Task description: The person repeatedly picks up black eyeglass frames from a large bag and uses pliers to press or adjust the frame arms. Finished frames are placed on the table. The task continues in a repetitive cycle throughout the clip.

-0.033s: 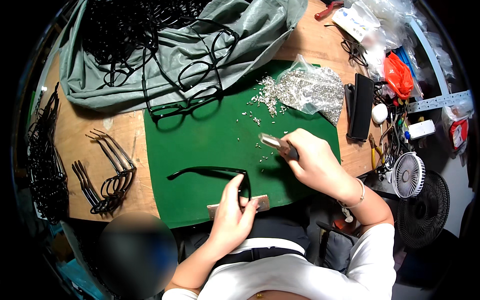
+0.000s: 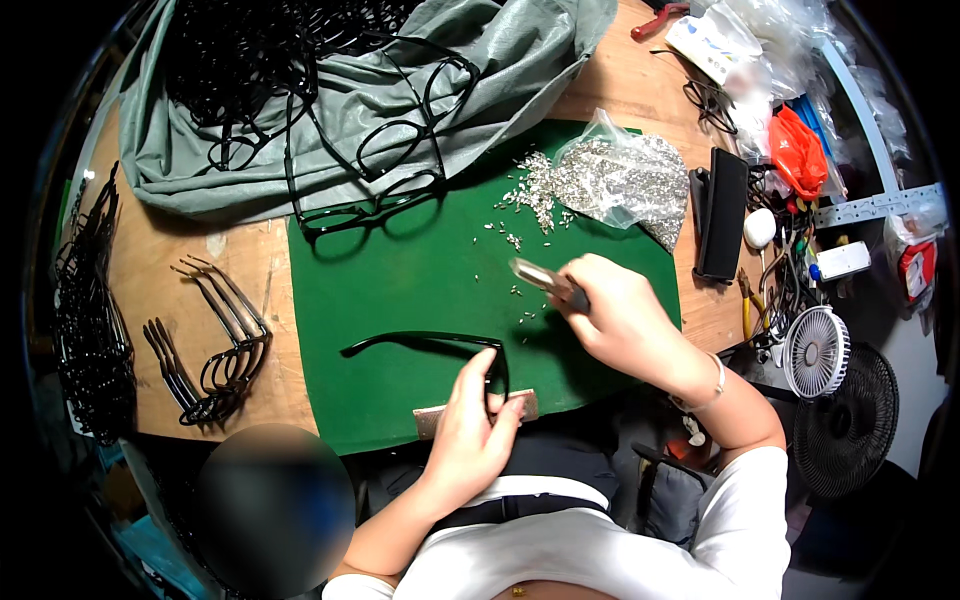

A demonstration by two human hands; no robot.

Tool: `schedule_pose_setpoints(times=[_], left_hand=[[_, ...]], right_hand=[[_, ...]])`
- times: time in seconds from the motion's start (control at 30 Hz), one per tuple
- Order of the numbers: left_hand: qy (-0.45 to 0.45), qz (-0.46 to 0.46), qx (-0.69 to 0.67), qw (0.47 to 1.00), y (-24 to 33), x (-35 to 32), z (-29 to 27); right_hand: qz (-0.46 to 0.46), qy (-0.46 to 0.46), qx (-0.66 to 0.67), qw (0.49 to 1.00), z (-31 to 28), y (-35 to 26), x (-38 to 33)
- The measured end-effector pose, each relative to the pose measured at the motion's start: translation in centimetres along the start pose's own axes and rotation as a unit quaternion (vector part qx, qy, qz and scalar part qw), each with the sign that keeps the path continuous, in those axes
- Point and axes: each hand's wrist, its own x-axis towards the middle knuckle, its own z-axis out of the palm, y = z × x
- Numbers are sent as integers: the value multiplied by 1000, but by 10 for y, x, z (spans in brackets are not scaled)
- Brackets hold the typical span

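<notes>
My left hand [image 2: 468, 440] pinches a black eyeglass frame [image 2: 502, 368] at the near edge of the green mat [image 2: 380, 290]. One temple of this frame stretches left over the mat. Just beneath my fingers lies a thin pinkish block [image 2: 428, 423], partly hidden. My right hand [image 2: 622, 312] is wrapped round a metal-jawed tool that looks like pliers [image 2: 540, 275], its tip blurred and pointing left. Beyond that tip, small silvery metal pieces [image 2: 537, 195] are scattered. More of them fill a clear plastic bag [image 2: 615, 175].
A grey-green cloth [image 2: 520, 60] at the back holds a heap of black frames [image 2: 240, 60]; several spill onto the mat. Folded frames [image 2: 235, 370] sit on the wood at left, beside a dark pile [image 2: 92, 320]. A black case [image 2: 720, 215], yellow-handled pliers [image 2: 746, 300] and fans [image 2: 817, 350] are at right.
My right hand and its tool have moved slightly left and up. My left hand has shifted the eyeglass frame a little to the right.
</notes>
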Motion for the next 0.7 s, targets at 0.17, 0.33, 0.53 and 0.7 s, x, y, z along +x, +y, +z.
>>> schedule_pose_setpoints(times=[0.17,0.33,0.53,0.7], left_hand=[[22,-24,-173,984,27,-16,-1],[46,1,-201,979,25,-33,-17],[35,22,-172,984,26,-30,-6],[65,68,-159,983,24,-31,5]], right_hand=[[9,30,-38,999,31,12,10],[-18,12,-65,998,33,10,15],[-17,20,78,997,20,-10,-4],[-11,17,348,937,20,-52,-24]])
